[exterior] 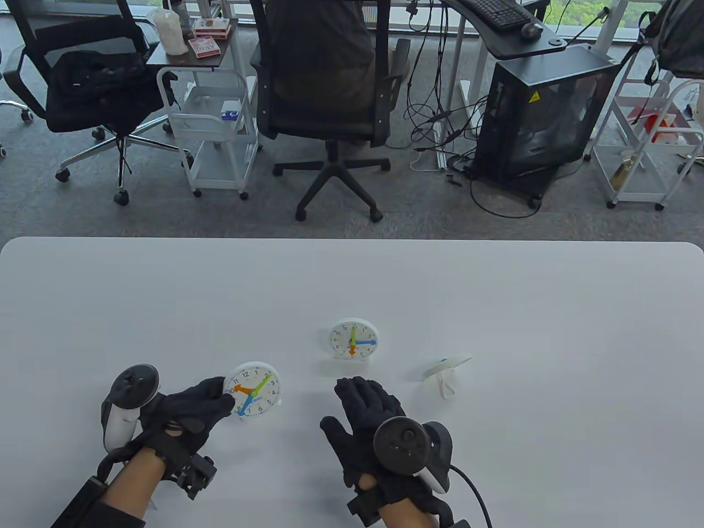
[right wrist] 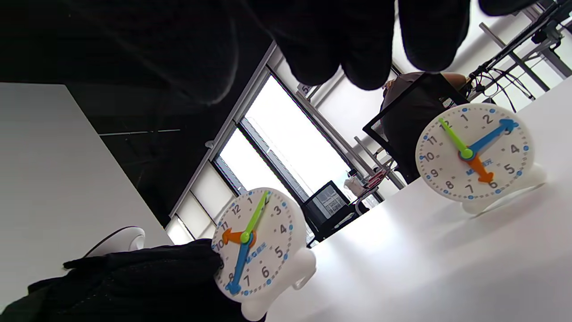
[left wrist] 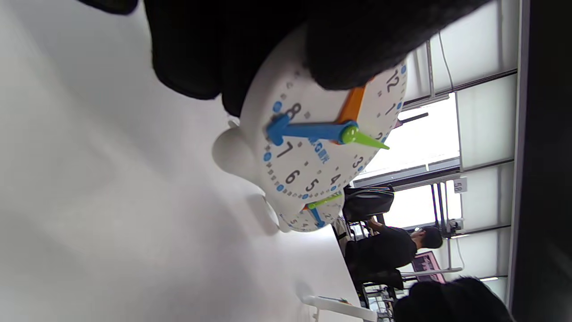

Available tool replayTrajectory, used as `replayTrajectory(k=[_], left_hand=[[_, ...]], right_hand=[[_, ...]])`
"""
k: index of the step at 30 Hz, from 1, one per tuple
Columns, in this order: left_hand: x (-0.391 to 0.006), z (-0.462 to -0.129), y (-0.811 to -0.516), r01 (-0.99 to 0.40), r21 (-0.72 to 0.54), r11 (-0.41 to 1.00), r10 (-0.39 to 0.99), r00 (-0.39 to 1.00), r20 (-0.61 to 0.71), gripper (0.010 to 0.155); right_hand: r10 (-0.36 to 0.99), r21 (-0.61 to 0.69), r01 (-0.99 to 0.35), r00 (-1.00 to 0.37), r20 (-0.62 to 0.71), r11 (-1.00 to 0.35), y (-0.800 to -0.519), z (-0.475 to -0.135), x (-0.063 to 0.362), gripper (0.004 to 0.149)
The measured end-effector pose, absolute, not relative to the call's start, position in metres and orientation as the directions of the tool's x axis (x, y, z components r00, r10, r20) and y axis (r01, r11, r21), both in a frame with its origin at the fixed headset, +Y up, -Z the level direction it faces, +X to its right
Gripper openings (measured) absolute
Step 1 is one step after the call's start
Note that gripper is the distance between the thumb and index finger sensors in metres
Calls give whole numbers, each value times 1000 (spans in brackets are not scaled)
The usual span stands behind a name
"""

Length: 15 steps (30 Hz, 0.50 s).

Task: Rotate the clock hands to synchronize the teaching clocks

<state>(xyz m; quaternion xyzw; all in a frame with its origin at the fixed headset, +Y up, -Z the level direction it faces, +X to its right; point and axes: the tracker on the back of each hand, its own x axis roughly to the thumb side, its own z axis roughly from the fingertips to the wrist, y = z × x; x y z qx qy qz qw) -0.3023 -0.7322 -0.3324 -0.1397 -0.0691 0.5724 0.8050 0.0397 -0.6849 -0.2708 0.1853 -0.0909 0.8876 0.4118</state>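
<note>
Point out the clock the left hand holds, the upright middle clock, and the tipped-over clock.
held clock [exterior: 254,391], table view, centre of its dial
middle clock [exterior: 353,340], table view, centre of its dial
tipped-over clock [exterior: 446,365], table view, its white rim

White clocks [exterior: 254,389] carry orange, blue, green hands; gloves [exterior: 192,410] black.

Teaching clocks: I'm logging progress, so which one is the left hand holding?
The near-left clock, gripped at its left edge by the left hand; the others stand untouched.

Overhead table view, two tilted wrist close-ups
</note>
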Motion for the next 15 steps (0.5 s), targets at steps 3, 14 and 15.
replayTrajectory(k=[3, 14, 15], left_hand=[[-287, -322, -728, -912, -324, 252, 963, 269, -10, 51], [-250, -299, -714, -883, -436, 176, 984, 140, 112, 51], [-249, -298, -714, -880, -442, 172, 984, 136, 113, 51]], right_hand=[[760, 34, -818, -518, 393, -575, -686, -268, 37, 73], [862, 123, -894, -367, 349, -430, -688, -263, 31, 76], [867, 128, -897, -360, 345, -423, -688, -263, 30, 75]])
